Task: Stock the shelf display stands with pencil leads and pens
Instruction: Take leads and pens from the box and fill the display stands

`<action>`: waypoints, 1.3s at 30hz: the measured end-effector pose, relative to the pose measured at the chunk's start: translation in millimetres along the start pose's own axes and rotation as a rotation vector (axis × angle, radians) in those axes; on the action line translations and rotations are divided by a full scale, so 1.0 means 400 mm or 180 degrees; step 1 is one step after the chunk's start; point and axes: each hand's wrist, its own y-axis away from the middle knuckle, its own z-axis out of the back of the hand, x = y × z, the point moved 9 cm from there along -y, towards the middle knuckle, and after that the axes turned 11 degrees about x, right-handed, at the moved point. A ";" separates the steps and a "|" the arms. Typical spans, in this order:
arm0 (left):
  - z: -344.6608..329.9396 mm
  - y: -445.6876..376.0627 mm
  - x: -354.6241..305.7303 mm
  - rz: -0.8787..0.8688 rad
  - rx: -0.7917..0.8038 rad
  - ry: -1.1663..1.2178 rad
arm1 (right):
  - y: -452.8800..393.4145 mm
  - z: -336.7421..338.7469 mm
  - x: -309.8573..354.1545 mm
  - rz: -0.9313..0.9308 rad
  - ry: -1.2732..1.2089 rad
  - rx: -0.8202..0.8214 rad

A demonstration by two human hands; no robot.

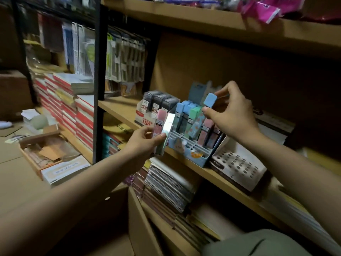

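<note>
A light blue display stand (195,158) sits on the wooden shelf (118,108), holding several pastel pencil lead cases (190,117) upright in its slots. My right hand (232,115) pinches one blue lead case (210,100) above the stand's back rows. My left hand (145,139) grips a small stack of lead cases (164,130), pink and pale green, just left of the stand. A white and red stand with dark lead cases (158,106) is behind it. An empty white stand with round holes (238,163) is to the right.
Spiral notebooks (169,185) fill the shelf below. Red and white books (73,108) are stacked at the left, beside a black metal post (98,80). An open cardboard box (51,154) lies on the floor. Hanging packets (127,60) fill the back.
</note>
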 end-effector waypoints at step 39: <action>-0.039 -0.011 -0.015 -0.0245 0.0310 0.0097 | -0.080 -0.160 0.003 -0.0160 0.0333 0.0515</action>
